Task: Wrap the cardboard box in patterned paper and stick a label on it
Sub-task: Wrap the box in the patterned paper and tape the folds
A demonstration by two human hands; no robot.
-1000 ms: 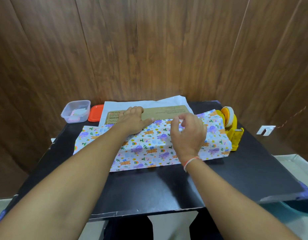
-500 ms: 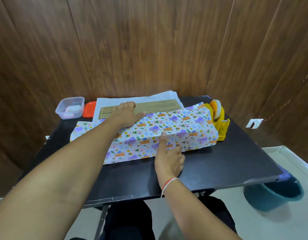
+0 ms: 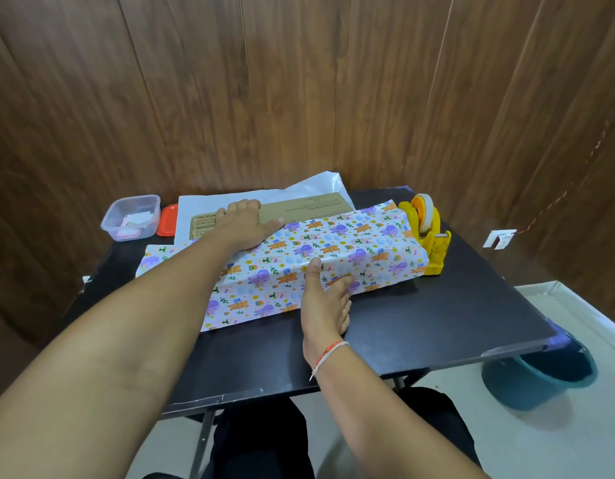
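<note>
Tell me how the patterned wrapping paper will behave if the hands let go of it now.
The patterned wrapping paper looks thin and glossy, so it is likely floppy and somewhat slippery. It is only draped over the cardboard box, held by the left hand and right hand; with no tape visible, the fold would probably spring open.

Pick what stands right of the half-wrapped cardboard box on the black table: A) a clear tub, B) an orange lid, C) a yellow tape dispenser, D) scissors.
C: the yellow tape dispenser stands at the right end of the cardboard box; the clear tub and orange lid sit to its left.
</note>
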